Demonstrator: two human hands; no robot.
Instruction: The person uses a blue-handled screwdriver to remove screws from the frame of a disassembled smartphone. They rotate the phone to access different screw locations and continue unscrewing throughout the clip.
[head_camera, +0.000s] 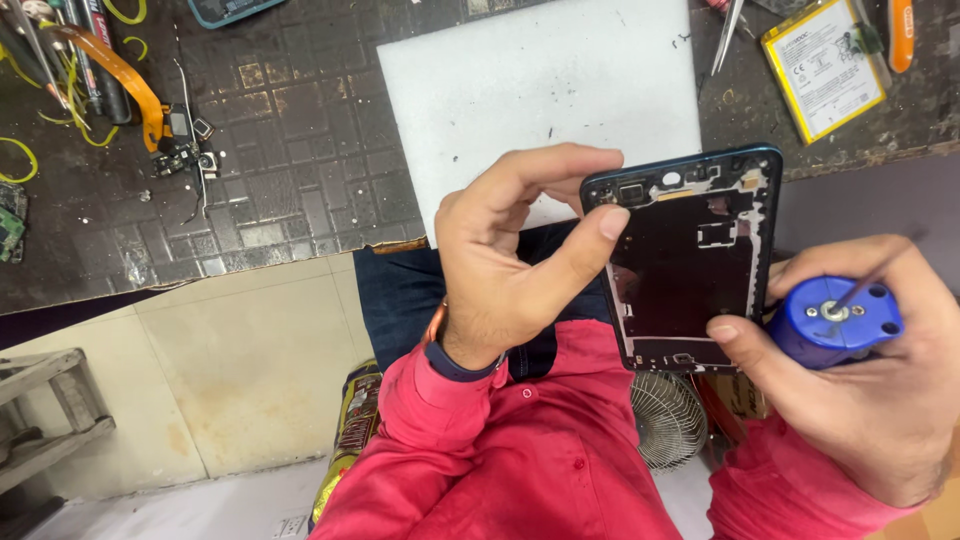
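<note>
1. Dark and stripped of its back cover, the phone frame (690, 262) is held up in the air between my two hands, over my lap and just in front of the counter (290, 150) edge.
2. My left hand (510, 262) grips the frame's left edge: the thumb presses on its long side near the top, and the forefinger curls over the upper corner. The remaining fingers are folded loosely into the palm.
3. My right hand (860, 370) is closed around a blue screwdriver (835, 320), its round end cap facing up at me, with a thin dark shaft slanting away toward the upper right. The thumb of that hand reaches across and rests on the lower right corner of the frame, so this hand touches both things at once.
4. Inside the frame I can see bare black plastic, small cutouts and a camera opening along the top edge.
5. On the counter behind the frame lies a white mat (540, 95), speckled with small dark bits.
6. Farther right on the counter sits a yellow-edged phone battery (822, 65), with tweezers (728, 35) just left of it and an orange tool handle (901, 32) to its right.
7. Far left on the counter is an orange ribbon cable (125, 80) with small parts at its end.
8. Below my red sleeves, a small wire fan guard (668, 418) shows near the floor.
</note>
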